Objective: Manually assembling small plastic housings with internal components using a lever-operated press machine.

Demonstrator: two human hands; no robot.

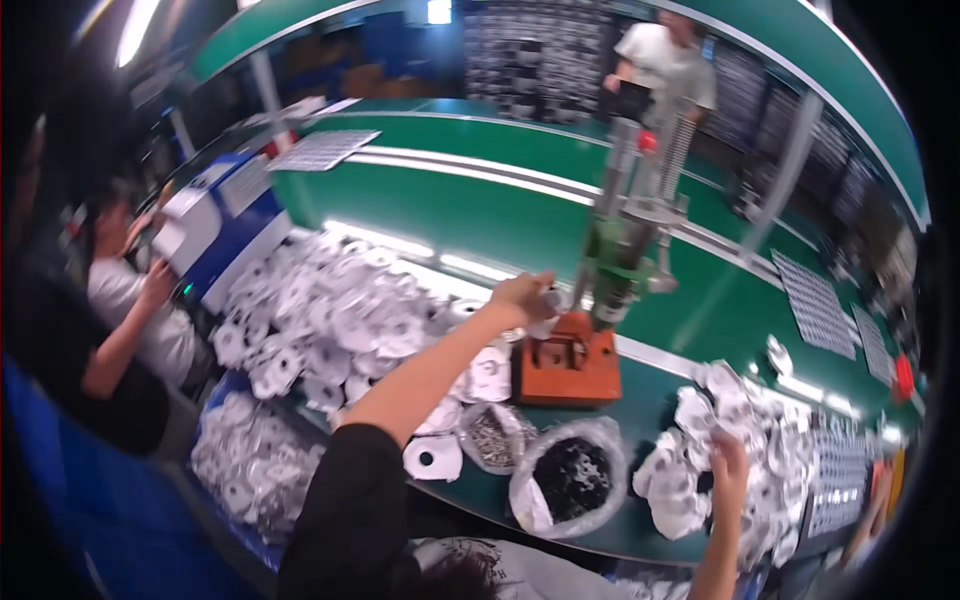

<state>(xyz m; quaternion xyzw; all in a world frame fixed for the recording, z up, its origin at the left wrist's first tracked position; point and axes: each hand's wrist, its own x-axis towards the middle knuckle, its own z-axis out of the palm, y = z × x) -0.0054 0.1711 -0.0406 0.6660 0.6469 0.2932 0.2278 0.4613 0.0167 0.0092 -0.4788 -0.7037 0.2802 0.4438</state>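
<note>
My left hand (524,296) reaches forward to the bench press, its fingers closed round a small whitish piece (553,302) beside the tool head. Blur hides the exact shape of that piece. Just below it sits the orange press base (570,370), under the green press body (612,265). Over on the right, my right hand (731,458) is at a pile of white plastic parts (765,440), fingertips against or close to one of them. Whether those fingers grip a part is not clear.
A larger heap of white parts (340,300) covers the left bench. Near the front edge stand a bag of small metal pieces (492,440) and a bag of black pieces (570,480). Grey trays (815,300) lie right. One co-worker (150,300) sits left, another (660,65) stands beyond.
</note>
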